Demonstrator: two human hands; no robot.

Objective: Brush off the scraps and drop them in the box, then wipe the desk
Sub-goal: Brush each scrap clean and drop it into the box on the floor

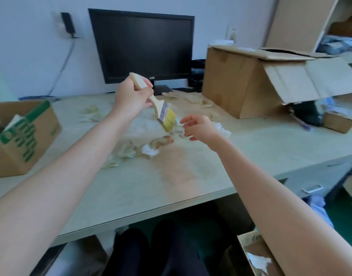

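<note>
the left hand point(134, 96) is in the upper middle of the frame, its fingers point(147, 81) clenched round the pale wooden handle of a brush point(161, 108). the brush slants down to the right, its yellow bristles hanging above the worktop point(191, 186), not touching it. just right of the bristles the right hand point(199, 127) is held over the worktop with its fingers point(186, 120) released and loosely curled, grasping nothing.

scraps point(127, 150) of tan and white paper lie scattered over the middle of the worktop, below and behind both hands, with more near the foot of a dark monitor point(143, 46) at the top centre. a large brown box point(241, 82) with its flap hanging open stands at the upper right of the worktop. a box with green print point(25, 136) sits at the left edge. in the lower right corner, below the worktop's edge, an open box point(249, 242) holds some white scraps.
</note>
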